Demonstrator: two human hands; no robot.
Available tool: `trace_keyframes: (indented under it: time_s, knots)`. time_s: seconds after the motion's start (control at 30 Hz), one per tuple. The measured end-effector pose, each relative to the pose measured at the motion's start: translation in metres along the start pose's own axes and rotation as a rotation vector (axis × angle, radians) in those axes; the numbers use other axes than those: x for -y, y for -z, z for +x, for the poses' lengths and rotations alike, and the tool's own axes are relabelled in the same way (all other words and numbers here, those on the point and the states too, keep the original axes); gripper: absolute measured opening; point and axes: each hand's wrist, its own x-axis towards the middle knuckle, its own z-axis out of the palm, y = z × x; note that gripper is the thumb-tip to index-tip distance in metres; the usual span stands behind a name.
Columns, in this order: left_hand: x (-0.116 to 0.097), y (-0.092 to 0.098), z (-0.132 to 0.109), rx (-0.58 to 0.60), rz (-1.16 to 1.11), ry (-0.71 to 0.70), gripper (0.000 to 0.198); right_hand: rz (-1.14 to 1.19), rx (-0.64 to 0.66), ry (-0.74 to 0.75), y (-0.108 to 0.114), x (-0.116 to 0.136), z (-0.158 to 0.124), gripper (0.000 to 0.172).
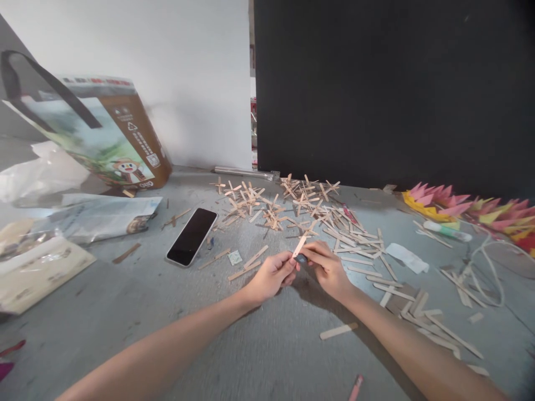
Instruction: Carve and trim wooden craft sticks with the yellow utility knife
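Note:
My left hand (272, 275) and my right hand (329, 268) meet over the grey surface (251, 345), fingers pinched together. Between them they hold a short wooden stick (299, 247) that points up and away, and a small dark object (301, 259) sits at the fingertips; I cannot make out what it is. Just beyond the hands lies a heap of loose wooden sticks (355, 236). Farther back is a cluster of sticks joined into crosses (271, 203).
A black phone (191, 236) lies face up to the left. A printed bag (104, 131) leans at the back left, with plastic wrappers (50, 234) near it. Folded coloured paper shapes (472, 209) and white cord (485, 262) are on the right. A black panel (393, 89) stands behind.

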Motion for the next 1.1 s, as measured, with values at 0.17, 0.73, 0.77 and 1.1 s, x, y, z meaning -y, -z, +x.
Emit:
trace_keyframes:
  time_s: [0.17,0.73,0.77,1.1]
  knots:
    - [-0.0009,-0.0011,0.0004,-0.022,-0.020,-0.018,0.046,0.014,-0.009,-0.007,0.0003,0.0001,0.0010,0.042]
    - [0.0062,-0.0026,0.0018,-0.034,-0.023,-0.054,0.049,0.076,-0.010,0.003,-0.0009,-0.0010,-0.0001,0.051]
    - [0.0065,-0.0025,0.0019,-0.033,-0.023,-0.058,0.049,0.082,-0.010,0.000,-0.0006,-0.0007,0.0002,0.051]
    - [0.0066,-0.0038,0.0011,-0.034,0.021,-0.091,0.048,0.091,-0.017,0.002,-0.0010,0.0011,0.0009,0.046]
